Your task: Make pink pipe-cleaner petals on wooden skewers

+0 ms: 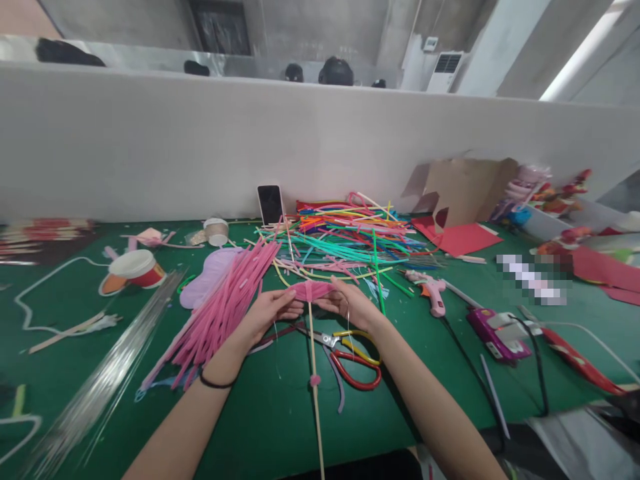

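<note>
My left hand and my right hand each pinch one end of a pink pipe-cleaner bow. It sits on the top of a thin wooden stick, which runs down toward me and carries a small pink bead-like knot. Fine pale threads hang by both hands. Scissors with red and yellow handles lie on the table under my right wrist, beside a curved purple pipe cleaner. Left of my left hand lies a bundle of pink pipe cleaners.
Behind my hands is a heap of multicoloured pipe cleaners, with a phone leaning behind it. To the right are a pink glue gun and a purple power strip. Wires and a paper cup lie left.
</note>
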Action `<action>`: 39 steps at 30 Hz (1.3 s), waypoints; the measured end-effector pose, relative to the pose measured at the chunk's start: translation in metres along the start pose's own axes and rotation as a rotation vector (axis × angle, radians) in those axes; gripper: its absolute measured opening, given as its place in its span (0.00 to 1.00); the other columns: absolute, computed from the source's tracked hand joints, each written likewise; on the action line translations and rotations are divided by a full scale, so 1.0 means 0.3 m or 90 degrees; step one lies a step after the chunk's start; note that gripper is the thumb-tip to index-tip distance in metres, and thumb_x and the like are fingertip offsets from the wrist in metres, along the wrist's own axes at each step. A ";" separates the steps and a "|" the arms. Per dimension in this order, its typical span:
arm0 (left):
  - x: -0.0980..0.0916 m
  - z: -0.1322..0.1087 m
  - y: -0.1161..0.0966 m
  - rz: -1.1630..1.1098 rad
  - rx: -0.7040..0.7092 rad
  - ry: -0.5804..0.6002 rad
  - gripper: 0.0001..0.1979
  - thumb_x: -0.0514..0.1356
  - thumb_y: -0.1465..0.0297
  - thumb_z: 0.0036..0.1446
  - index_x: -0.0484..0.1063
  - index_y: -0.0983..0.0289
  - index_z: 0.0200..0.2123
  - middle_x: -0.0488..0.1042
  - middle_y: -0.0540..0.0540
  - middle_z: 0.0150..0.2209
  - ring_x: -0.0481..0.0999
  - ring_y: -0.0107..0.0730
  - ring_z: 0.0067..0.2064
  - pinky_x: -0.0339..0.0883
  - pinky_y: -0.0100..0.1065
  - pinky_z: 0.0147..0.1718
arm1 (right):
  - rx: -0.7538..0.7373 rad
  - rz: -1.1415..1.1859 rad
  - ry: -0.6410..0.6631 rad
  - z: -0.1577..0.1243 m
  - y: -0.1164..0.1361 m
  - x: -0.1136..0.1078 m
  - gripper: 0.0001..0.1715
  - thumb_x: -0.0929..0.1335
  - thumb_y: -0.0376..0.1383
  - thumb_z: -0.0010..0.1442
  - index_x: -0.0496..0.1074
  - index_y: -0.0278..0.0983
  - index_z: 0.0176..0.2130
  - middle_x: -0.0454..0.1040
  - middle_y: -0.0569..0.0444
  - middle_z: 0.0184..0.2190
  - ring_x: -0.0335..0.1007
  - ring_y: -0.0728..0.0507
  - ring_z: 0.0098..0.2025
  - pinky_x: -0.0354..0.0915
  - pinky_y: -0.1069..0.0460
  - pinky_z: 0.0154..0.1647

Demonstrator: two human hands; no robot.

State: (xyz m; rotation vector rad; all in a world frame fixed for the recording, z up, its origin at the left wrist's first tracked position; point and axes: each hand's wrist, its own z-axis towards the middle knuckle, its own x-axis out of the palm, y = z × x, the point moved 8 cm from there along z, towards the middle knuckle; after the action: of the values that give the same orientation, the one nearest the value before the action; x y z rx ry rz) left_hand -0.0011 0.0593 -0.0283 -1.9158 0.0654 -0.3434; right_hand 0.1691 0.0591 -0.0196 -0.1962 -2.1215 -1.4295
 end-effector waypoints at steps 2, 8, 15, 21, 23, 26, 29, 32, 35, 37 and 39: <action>0.001 -0.001 -0.005 0.001 0.017 -0.012 0.16 0.66 0.61 0.52 0.75 0.71 0.36 0.81 0.63 0.35 0.81 0.35 0.35 0.75 0.32 0.38 | -0.022 -0.054 -0.009 -0.001 -0.002 0.005 0.18 0.71 0.45 0.57 0.78 0.31 0.36 0.80 0.47 0.34 0.78 0.46 0.36 0.74 0.51 0.44; 0.000 -0.004 -0.003 0.063 0.012 -0.046 0.17 0.64 0.59 0.54 0.74 0.71 0.33 0.80 0.62 0.29 0.80 0.34 0.29 0.75 0.31 0.31 | -0.082 -0.213 -0.077 0.006 0.000 -0.010 0.22 0.70 0.51 0.54 0.78 0.34 0.34 0.80 0.51 0.28 0.77 0.45 0.30 0.74 0.51 0.35; -0.020 -0.015 0.006 0.154 0.007 -0.098 0.17 0.64 0.59 0.54 0.71 0.70 0.28 0.79 0.62 0.27 0.79 0.33 0.26 0.74 0.31 0.28 | -0.167 -0.432 -0.150 0.012 0.015 -0.049 0.18 0.68 0.48 0.57 0.79 0.38 0.30 0.79 0.55 0.24 0.76 0.43 0.28 0.71 0.52 0.28; -0.014 -0.017 0.006 0.179 0.012 -0.097 0.17 0.64 0.58 0.52 0.71 0.69 0.27 0.79 0.60 0.26 0.79 0.34 0.25 0.73 0.32 0.26 | -0.142 -0.399 -0.131 0.020 0.005 -0.042 0.15 0.67 0.45 0.57 0.78 0.38 0.33 0.79 0.55 0.25 0.77 0.43 0.27 0.72 0.51 0.27; -0.013 -0.015 -0.009 0.182 0.032 -0.092 0.18 0.63 0.57 0.52 0.72 0.69 0.28 0.79 0.61 0.26 0.80 0.36 0.27 0.74 0.34 0.29 | -0.129 -0.379 -0.116 0.016 0.007 -0.033 0.15 0.67 0.45 0.58 0.77 0.38 0.35 0.79 0.54 0.27 0.78 0.42 0.28 0.73 0.50 0.27; -0.037 -0.019 -0.062 0.190 0.098 -0.107 0.20 0.60 0.54 0.53 0.73 0.68 0.32 0.80 0.61 0.30 0.80 0.39 0.31 0.75 0.37 0.33 | -0.109 -0.346 -0.105 0.002 0.024 -0.036 0.16 0.65 0.45 0.60 0.75 0.38 0.39 0.80 0.52 0.29 0.79 0.42 0.30 0.74 0.50 0.29; -0.097 -0.053 -0.142 0.274 0.188 -0.172 0.22 0.54 0.54 0.57 0.74 0.67 0.40 0.80 0.61 0.36 0.79 0.36 0.31 0.72 0.35 0.28 | -0.094 -0.281 -0.130 -0.017 0.056 -0.067 0.15 0.66 0.43 0.60 0.74 0.38 0.43 0.80 0.53 0.29 0.79 0.43 0.30 0.75 0.51 0.31; -0.104 -0.096 -0.198 0.485 0.236 -0.121 0.18 0.56 0.57 0.56 0.76 0.64 0.38 0.80 0.57 0.35 0.77 0.34 0.30 0.69 0.33 0.28 | -0.100 -0.223 -0.162 -0.032 0.094 -0.105 0.13 0.67 0.39 0.60 0.75 0.37 0.43 0.80 0.53 0.29 0.79 0.45 0.30 0.75 0.53 0.31; -0.101 -0.134 -0.227 0.624 0.258 -0.028 0.14 0.58 0.59 0.54 0.77 0.60 0.39 0.79 0.54 0.40 0.77 0.36 0.37 0.69 0.34 0.36 | -0.121 -0.176 -0.188 -0.040 0.122 -0.139 0.11 0.67 0.37 0.61 0.75 0.37 0.42 0.80 0.53 0.30 0.79 0.47 0.31 0.75 0.55 0.31; -0.146 -0.153 -0.267 0.677 0.281 -0.102 0.16 0.55 0.59 0.56 0.76 0.61 0.41 0.79 0.55 0.43 0.77 0.38 0.41 0.69 0.35 0.40 | -0.130 -0.158 -0.198 -0.040 0.129 -0.157 0.11 0.67 0.37 0.60 0.75 0.37 0.42 0.80 0.53 0.31 0.78 0.47 0.30 0.75 0.55 0.30; -0.202 -0.166 -0.300 0.761 0.293 -0.224 0.18 0.54 0.58 0.57 0.75 0.62 0.42 0.78 0.57 0.42 0.76 0.41 0.42 0.68 0.38 0.43 | -0.134 -0.156 -0.204 -0.034 0.128 -0.172 0.11 0.67 0.38 0.60 0.75 0.37 0.42 0.79 0.52 0.31 0.78 0.48 0.30 0.75 0.55 0.30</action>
State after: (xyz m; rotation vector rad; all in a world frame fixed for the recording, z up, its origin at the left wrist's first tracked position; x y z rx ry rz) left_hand -0.0829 0.0599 0.0586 -1.1778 0.7795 0.7206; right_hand 0.2316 0.0757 -0.0133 -0.2686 -2.3067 -1.8744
